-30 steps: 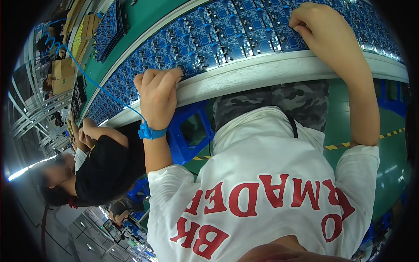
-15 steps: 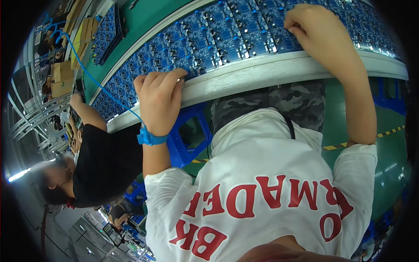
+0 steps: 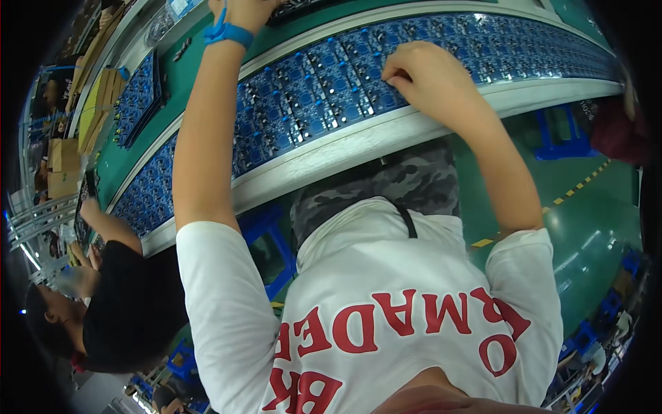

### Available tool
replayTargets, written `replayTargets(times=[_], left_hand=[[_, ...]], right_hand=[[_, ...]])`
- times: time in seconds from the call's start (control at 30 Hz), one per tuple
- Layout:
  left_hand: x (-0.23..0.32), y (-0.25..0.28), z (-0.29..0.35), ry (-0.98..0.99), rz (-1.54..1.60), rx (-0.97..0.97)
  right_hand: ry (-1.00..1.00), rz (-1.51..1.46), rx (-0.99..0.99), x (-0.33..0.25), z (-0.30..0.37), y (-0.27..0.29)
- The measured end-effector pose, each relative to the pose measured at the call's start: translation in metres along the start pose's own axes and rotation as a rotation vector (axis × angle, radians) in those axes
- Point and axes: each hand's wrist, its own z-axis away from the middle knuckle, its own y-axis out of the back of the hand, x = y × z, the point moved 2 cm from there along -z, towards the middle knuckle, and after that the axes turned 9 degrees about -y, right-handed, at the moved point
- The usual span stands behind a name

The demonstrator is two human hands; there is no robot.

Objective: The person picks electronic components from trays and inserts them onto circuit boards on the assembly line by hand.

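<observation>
My left hand [image 3: 247, 11] reaches far forward past the line of boards, with a blue wrist strap [image 3: 228, 32] on its wrist. Most of its fingers are cut off by the top edge of the picture, beside a dark tray-like thing [image 3: 298, 10]. My right hand [image 3: 431, 77] hovers over blue circuit boards [image 3: 324, 86], its thumb and fingertips curled together in a pinch. Whatever sits between those fingertips, if anything, is too small or hidden. The boards lie side by side in a long row, carrying many small parts.
A pale rail [image 3: 358, 138] runs along the near edge of the row. More boards [image 3: 138, 100] are stacked on the green surface [image 3: 114, 160] at the left. A co-worker in a black shirt [image 3: 134, 303] sits on my left. Blue stools [image 3: 560, 134] stand below.
My left hand has left the near rail and stretched forward to the far side. My right hand stays pinched over the boards. The view has shifted, and the blue coiled cord has left the picture.
</observation>
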Motion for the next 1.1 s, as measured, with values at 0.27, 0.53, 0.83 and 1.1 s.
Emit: replayTargets(times=[0.27, 0.53, 0.83, 1.1], left_hand=[[0.011, -0.007, -0.003, -0.146, 0.309, 0.171], [0.039, 0.005, 0.025, -0.026, 0.170, -0.042], [0.130, 0.025, 0.082, -0.052, 0.762, -0.458], [0.140, 0.019, 0.088, 0.034, 0.813, -0.459]], right_hand=[[-0.004, -0.017, 0.046, 0.004, 0.004, -0.001], [-0.018, 0.053, -0.026, 0.000, 0.003, 0.002], [0.009, 0.039, -0.001, 0.000, 0.002, 0.003], [0.022, -0.024, 0.074, 0.004, 0.002, -0.003]])
